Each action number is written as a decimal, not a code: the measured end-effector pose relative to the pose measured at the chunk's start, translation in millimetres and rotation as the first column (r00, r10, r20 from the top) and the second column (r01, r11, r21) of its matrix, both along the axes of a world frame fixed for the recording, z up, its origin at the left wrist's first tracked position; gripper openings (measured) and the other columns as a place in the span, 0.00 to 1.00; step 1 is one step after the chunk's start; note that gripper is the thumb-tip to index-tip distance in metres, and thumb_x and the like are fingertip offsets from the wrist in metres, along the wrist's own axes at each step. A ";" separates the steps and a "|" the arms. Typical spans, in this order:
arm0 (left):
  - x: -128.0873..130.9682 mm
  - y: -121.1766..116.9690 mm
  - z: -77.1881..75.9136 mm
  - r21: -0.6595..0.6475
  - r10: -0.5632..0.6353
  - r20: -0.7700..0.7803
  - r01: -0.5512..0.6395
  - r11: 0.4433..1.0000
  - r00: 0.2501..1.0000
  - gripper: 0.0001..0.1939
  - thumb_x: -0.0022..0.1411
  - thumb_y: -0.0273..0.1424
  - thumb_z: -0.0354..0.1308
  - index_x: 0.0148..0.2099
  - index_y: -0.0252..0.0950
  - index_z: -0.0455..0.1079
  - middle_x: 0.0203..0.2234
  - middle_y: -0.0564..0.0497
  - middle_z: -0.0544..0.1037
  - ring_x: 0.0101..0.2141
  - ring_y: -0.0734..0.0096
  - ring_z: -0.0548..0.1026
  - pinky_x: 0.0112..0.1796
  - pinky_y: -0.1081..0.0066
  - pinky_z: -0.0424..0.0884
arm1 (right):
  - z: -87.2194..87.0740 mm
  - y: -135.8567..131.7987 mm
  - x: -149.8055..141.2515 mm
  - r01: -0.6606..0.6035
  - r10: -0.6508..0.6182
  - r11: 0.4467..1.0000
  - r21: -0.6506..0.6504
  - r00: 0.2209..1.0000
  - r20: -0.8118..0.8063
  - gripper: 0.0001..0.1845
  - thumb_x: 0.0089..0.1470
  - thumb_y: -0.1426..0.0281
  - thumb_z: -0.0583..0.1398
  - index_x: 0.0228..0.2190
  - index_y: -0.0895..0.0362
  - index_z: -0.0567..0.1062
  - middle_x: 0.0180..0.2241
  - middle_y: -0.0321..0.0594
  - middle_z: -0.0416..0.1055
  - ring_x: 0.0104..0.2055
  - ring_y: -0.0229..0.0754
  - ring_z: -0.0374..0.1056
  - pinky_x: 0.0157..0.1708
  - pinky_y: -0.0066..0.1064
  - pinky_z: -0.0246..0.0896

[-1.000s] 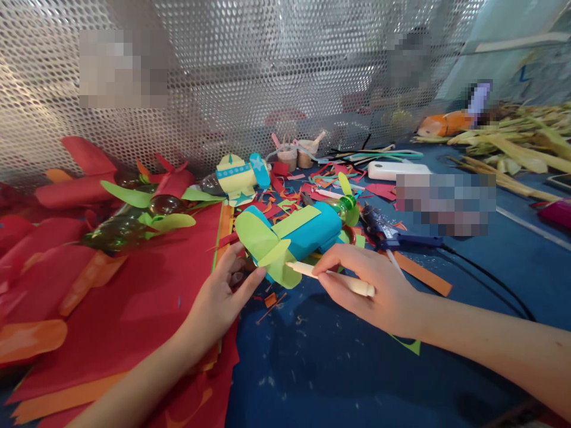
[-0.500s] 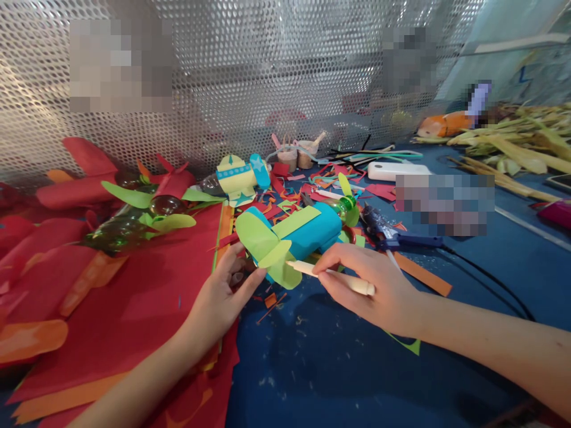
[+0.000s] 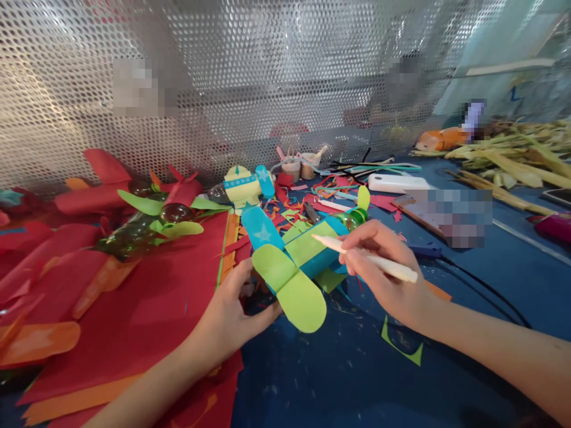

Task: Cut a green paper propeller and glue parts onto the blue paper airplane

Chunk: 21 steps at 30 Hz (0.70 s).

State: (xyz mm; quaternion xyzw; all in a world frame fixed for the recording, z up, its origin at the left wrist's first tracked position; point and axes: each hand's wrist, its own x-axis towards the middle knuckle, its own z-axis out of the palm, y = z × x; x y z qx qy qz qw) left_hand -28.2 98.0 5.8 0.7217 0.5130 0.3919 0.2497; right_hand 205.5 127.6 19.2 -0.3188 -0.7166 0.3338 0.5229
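My left hand (image 3: 241,303) grips the rear end of a toy airplane (image 3: 323,261) made from a green plastic bottle wrapped in blue paper. Rounded green paper fins (image 3: 294,291) spread across its tail, and a blue fin (image 3: 263,232) beside them bears a pale star. Along the top of the body lies a green paper strip (image 3: 312,242). My right hand (image 3: 379,261) is closed around a cream-white marker (image 3: 392,267), its tip pointing left just above or on that strip; contact I cannot tell. A green propeller blade (image 3: 363,197) stands at the bottle neck.
Red paper sheets (image 3: 178,309) and red bottle planes (image 3: 66,255) fill the left. Behind are a yellow-and-blue plane (image 3: 243,185), paper scraps (image 3: 285,208) and two cups (image 3: 307,165). At right lie a phone (image 3: 414,208), a cord (image 3: 486,285) and dried husks (image 3: 517,154). Perforated metal (image 3: 267,77) stands behind.
The airplane has been turned and tilted, so its star fin and top strip show more. My right hand with the marker has moved from the tail fins toward the strip.
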 end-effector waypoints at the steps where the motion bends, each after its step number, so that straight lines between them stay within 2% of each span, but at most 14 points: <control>1: -0.3 0.0 -0.7 0.019 0.001 -0.012 -0.001 1.000 1.000 0.18 0.51 0.37 0.59 0.44 0.40 0.64 0.28 0.52 0.73 0.29 0.67 0.73 0.28 0.71 0.69 | -0.9 0.9 -0.4 0.007 -0.007 1.000 0.003 1.000 0.029 0.05 0.59 0.68 0.55 0.30 0.54 0.66 0.22 0.31 0.61 0.24 0.35 0.60 0.21 0.28 0.54; 4: -4.1 -0.3 -3.8 0.076 0.018 -0.082 -0.012 0.997 0.996 0.17 0.53 0.38 0.59 0.45 0.40 0.65 0.27 0.53 0.70 0.28 0.68 0.71 0.29 0.70 0.68 | -2.4 2.1 -1.0 -0.010 0.008 1.000 0.025 0.997 0.072 0.05 0.61 0.68 0.52 0.32 0.54 0.66 0.23 0.32 0.62 0.24 0.35 0.61 0.23 0.28 0.56; 8: -9.3 -2.7 -5.4 0.202 0.020 -0.202 0.021 0.979 0.979 0.16 0.55 0.35 0.58 0.48 0.44 0.65 0.31 0.53 0.65 0.32 0.67 0.68 0.32 0.68 0.69 | 2.0 -0.2 -0.6 -0.055 0.041 0.993 0.108 0.990 0.132 0.04 0.59 0.71 0.54 0.38 0.55 0.67 0.29 0.35 0.67 0.30 0.37 0.65 0.29 0.30 0.60; 10: -10.7 -4.2 -6.3 0.253 0.027 -0.237 0.035 0.967 0.971 0.18 0.55 0.33 0.59 0.49 0.46 0.64 0.34 0.52 0.62 0.36 0.66 0.68 0.36 0.66 0.70 | 4.6 -2.2 -0.6 -0.059 0.038 0.991 0.123 0.985 0.167 0.04 0.57 0.72 0.55 0.36 0.55 0.67 0.30 0.36 0.68 0.30 0.37 0.66 0.31 0.30 0.61; 13: -11.3 -5.5 -9.8 0.275 0.041 -0.266 0.035 0.961 0.963 0.21 0.54 0.31 0.59 0.51 0.47 0.62 0.43 0.48 0.60 0.48 0.58 0.64 0.44 0.61 0.69 | 5.3 -2.4 -1.3 -0.065 0.057 0.996 0.057 0.988 0.142 0.02 0.57 0.71 0.55 0.31 0.54 0.67 0.25 0.32 0.65 0.25 0.35 0.63 0.29 0.30 0.59; 16: -9.3 -4.6 -13.0 0.229 0.018 -0.233 0.037 0.973 0.972 0.21 0.55 0.31 0.58 0.52 0.46 0.61 0.48 0.46 0.61 0.54 0.54 0.61 0.47 0.57 0.67 | 3.9 3.7 -2.2 -0.038 0.036 0.999 -0.021 0.997 -0.069 0.08 0.61 0.68 0.50 0.29 0.53 0.65 0.20 0.30 0.60 0.23 0.36 0.60 0.28 0.31 0.59; 19: -5.8 -2.6 -12.0 0.098 0.007 -0.125 0.006 0.995 0.992 0.20 0.56 0.34 0.57 0.51 0.43 0.60 0.43 0.46 0.69 0.47 0.57 0.70 0.43 0.59 0.71 | 4.0 13.4 -2.2 0.022 -0.029 0.999 -0.029 0.965 -0.263 0.09 0.62 0.65 0.48 0.31 0.52 0.64 0.21 0.31 0.60 0.27 0.38 0.61 0.32 0.34 0.60; 21: -4.8 -1.5 -9.6 -0.018 0.025 -0.045 -0.026 1.000 0.999 0.19 0.56 0.37 0.57 0.50 0.41 0.60 0.40 0.46 0.72 0.41 0.59 0.74 0.40 0.61 0.72 | 4.9 17.7 -2.1 0.075 -0.080 0.997 -0.028 0.945 -0.316 0.07 0.62 0.65 0.48 0.32 0.52 0.63 0.23 0.31 0.60 0.29 0.38 0.61 0.34 0.34 0.61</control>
